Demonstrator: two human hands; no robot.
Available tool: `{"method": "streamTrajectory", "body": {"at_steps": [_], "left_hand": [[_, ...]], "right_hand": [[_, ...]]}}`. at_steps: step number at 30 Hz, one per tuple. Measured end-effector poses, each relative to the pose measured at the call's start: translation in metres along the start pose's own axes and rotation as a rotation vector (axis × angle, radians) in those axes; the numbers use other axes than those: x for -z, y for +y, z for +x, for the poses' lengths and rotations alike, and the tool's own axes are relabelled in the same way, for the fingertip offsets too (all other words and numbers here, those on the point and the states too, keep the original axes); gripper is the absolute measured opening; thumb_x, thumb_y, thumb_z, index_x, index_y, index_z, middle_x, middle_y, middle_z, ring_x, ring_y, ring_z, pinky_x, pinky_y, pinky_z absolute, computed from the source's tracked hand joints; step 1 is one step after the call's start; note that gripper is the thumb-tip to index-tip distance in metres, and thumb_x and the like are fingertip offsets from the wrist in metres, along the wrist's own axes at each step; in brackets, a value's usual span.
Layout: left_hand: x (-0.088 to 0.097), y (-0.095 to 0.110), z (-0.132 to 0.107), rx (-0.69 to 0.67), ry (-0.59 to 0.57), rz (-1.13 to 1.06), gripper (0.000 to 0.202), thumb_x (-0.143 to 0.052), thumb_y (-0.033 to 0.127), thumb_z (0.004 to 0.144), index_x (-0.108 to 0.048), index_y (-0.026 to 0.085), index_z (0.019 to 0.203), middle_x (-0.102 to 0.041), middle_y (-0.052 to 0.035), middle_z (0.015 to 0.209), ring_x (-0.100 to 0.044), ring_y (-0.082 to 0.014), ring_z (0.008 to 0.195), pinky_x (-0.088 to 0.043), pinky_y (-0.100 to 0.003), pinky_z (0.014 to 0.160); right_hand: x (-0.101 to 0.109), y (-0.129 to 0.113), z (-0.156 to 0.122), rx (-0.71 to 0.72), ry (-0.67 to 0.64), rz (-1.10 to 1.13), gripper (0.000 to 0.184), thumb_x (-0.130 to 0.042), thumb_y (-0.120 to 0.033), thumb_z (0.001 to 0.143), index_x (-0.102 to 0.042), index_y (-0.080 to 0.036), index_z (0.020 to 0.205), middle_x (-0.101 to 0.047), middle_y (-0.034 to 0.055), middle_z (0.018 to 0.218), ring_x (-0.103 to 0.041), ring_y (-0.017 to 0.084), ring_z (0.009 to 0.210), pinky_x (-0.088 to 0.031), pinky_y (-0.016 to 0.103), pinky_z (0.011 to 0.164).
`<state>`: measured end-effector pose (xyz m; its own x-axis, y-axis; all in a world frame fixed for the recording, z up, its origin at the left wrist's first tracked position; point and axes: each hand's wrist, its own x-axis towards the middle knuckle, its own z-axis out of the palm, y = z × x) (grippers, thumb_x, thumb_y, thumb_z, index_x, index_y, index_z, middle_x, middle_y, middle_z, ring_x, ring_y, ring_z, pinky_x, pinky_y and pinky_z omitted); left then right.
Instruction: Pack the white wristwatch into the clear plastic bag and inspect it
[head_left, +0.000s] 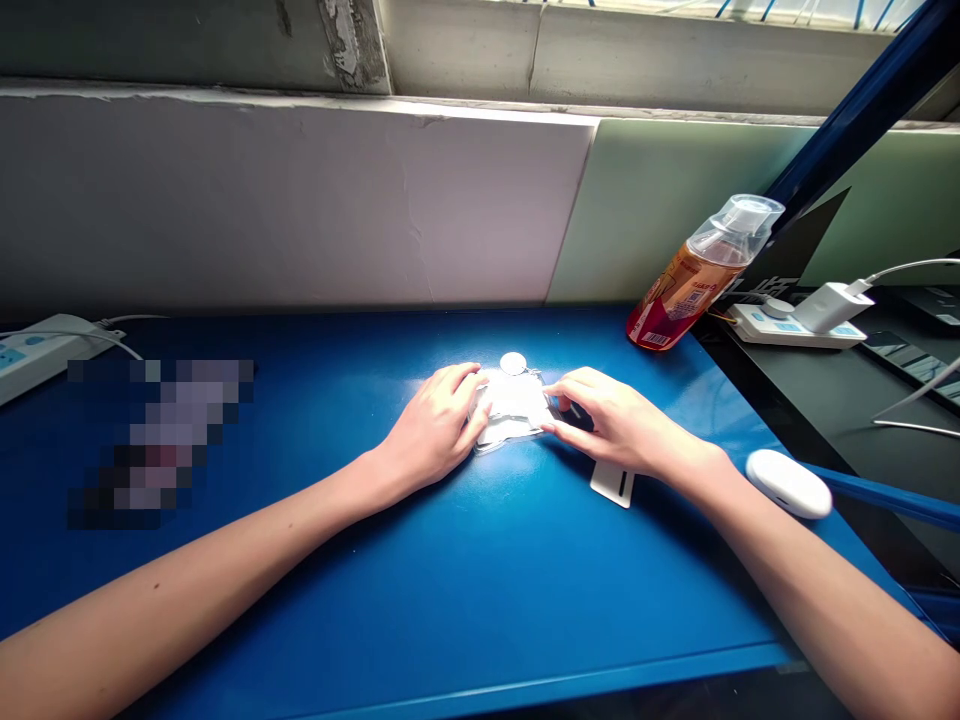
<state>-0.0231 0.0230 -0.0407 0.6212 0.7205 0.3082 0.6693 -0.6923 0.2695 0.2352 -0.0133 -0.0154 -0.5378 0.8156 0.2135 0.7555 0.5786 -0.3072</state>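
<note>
A small, flat, clear plastic packet [514,405] with something white in it lies on the blue tabletop, washed out by bright light. My left hand [441,420] holds its left edge, the thumb and bent fingers resting against it. At the opposite edge, my right hand [611,415] grips the packet between thumb and forefinger, the other fingers curled under. A round white disc [513,363] sits just beyond the packet's far edge. Partly hidden beneath my right wrist is a flat white piece with a dark slot [613,484].
An orange-red bottle with a clear cap [705,275] leans at the back right. Near my right forearm lies a white rounded case [789,484]. Power strips [795,328] with cables flank the blue table [480,600]. A blurred-out item [169,440] lies left.
</note>
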Motion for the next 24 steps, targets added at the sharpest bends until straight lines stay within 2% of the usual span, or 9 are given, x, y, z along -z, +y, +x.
{"method": "streamTrajectory", "body": {"at_steps": [3, 8, 13, 16, 19, 24], "left_hand": [[-0.002, -0.002, 0.000, -0.031, 0.008, -0.007, 0.040, -0.035, 0.032, 0.104, -0.059, 0.012, 0.128, -0.058, -0.0173, 0.136, -0.053, -0.0292, 0.129, -0.045, -0.046, 0.109], [-0.004, -0.004, 0.000, -0.051, 0.001, -0.033, 0.039, -0.036, 0.030, 0.104, -0.059, 0.012, 0.130, -0.059, -0.0157, 0.135, -0.053, -0.0281, 0.127, -0.044, -0.044, 0.110], [-0.003, -0.003, 0.001, -0.053, -0.016, -0.034, 0.041, -0.033, 0.032, 0.105, -0.058, 0.012, 0.131, -0.059, -0.0158, 0.134, -0.052, -0.0278, 0.127, -0.043, -0.045, 0.110], [0.000, -0.002, 0.001, -0.071, -0.044, -0.025, 0.046, -0.034, 0.038, 0.105, -0.057, 0.009, 0.131, -0.058, -0.0182, 0.135, -0.052, -0.0299, 0.127, -0.042, -0.047, 0.111], [0.004, -0.003, 0.003, -0.119, -0.084, -0.017, 0.056, -0.042, 0.049, 0.100, -0.052, 0.007, 0.136, -0.055, -0.0212, 0.139, -0.048, -0.0341, 0.131, -0.040, -0.051, 0.112], [0.015, -0.012, 0.008, -0.209, -0.223, -0.015, 0.073, -0.053, 0.062, 0.092, -0.047, 0.010, 0.142, -0.050, -0.0212, 0.144, -0.043, -0.0364, 0.137, -0.039, -0.052, 0.113]], "right_hand": [[-0.002, 0.004, 0.000, 0.006, 0.017, 0.004, 0.031, -0.055, -0.043, 0.096, -0.065, -0.015, 0.103, -0.067, 0.0136, 0.100, -0.063, 0.028, 0.095, -0.056, 0.042, 0.081], [-0.004, 0.010, -0.001, 0.025, 0.037, -0.005, 0.057, -0.062, -0.046, 0.091, -0.054, -0.012, 0.135, -0.056, 0.0209, 0.137, -0.055, 0.032, 0.126, -0.049, 0.047, 0.106], [-0.004, 0.011, -0.001, 0.033, 0.005, 0.004, 0.058, -0.056, -0.050, 0.094, -0.054, -0.011, 0.137, -0.055, 0.0212, 0.140, -0.052, 0.033, 0.131, -0.048, 0.047, 0.109], [-0.006, 0.012, -0.001, 0.013, -0.012, 0.010, 0.061, -0.055, -0.051, 0.094, -0.052, -0.010, 0.140, -0.053, 0.0213, 0.143, -0.051, 0.032, 0.133, -0.047, 0.047, 0.110], [-0.009, 0.012, -0.001, 0.006, -0.035, -0.008, 0.066, -0.053, -0.049, 0.095, -0.047, -0.007, 0.145, -0.047, 0.0224, 0.149, -0.044, 0.034, 0.140, -0.042, 0.050, 0.114], [-0.011, 0.011, 0.000, -0.005, -0.092, -0.020, 0.070, -0.052, -0.051, 0.096, -0.042, -0.006, 0.149, -0.043, 0.0208, 0.155, -0.035, 0.036, 0.146, -0.037, 0.053, 0.118]]}}
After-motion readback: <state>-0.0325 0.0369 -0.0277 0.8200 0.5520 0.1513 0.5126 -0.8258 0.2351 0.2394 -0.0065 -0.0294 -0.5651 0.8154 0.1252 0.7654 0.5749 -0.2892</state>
